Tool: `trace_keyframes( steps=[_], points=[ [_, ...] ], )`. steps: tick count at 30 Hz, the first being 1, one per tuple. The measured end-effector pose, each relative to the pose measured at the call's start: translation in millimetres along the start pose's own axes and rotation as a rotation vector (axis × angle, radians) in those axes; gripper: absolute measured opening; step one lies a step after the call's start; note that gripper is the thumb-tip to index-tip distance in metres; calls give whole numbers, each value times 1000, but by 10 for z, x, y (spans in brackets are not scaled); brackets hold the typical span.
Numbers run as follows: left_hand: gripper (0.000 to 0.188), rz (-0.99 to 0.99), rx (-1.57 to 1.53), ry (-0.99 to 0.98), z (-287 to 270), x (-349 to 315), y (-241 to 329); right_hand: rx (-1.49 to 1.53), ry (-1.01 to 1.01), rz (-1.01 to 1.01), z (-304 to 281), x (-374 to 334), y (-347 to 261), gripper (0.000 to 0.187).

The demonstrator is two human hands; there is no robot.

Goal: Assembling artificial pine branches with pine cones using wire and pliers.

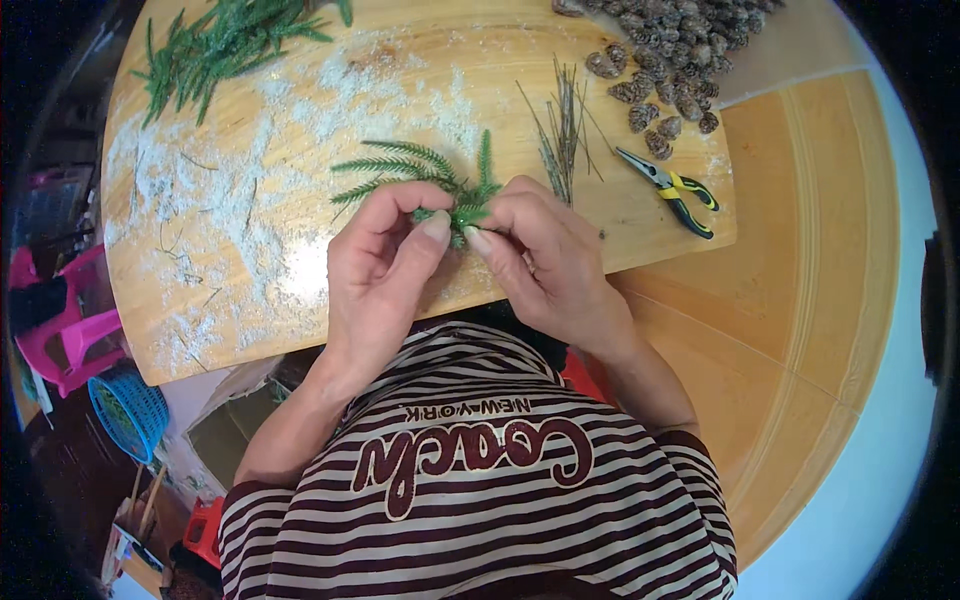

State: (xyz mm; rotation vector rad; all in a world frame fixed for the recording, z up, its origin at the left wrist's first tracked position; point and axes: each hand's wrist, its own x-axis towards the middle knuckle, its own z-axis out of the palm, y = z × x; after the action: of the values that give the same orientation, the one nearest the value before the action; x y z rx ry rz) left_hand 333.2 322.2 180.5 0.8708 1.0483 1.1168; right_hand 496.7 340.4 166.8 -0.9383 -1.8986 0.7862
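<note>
Between my two hands, over the near part of the wooden table (330, 130), is a small green artificial pine sprig (405, 160) with several needled branches fanning to the left and upward. My left hand (385, 250) pinches the sprig's base between thumb and forefinger. Right beside it, my right hand (545, 250) is closed on the same base with its thumb and fingertips. The fingers hide most of the spot where the branches join. A loose bundle of thin brown wire stems (565, 140) lies just beyond my right hand.
Pliers (668, 190) with yellow-and-black handles lie at the right, below a heap of brown pine cones (690, 45). More green sprigs (225, 50) are piled far left. White flakes (250, 200) cover the table's left side. A blue basket (130, 415) and pink stool (70, 335) stand left.
</note>
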Motion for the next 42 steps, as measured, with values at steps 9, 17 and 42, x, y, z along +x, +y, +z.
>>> trace_keyframes(
  steps=[9, 17, 42],
  points=[
    [17, 23, 39, 11, 17, 25, 11, -155, 31, -69, -30, 55, -65, 25],
    [13, -75, -49, -29, -40, 41, 18, -152, 72, -126, 1, 30, -44, 22],
    [10, 243, 47, 138, -265, 168, 74, -1002, -325, 292, -1726, -519, 338, 43]
  ],
)
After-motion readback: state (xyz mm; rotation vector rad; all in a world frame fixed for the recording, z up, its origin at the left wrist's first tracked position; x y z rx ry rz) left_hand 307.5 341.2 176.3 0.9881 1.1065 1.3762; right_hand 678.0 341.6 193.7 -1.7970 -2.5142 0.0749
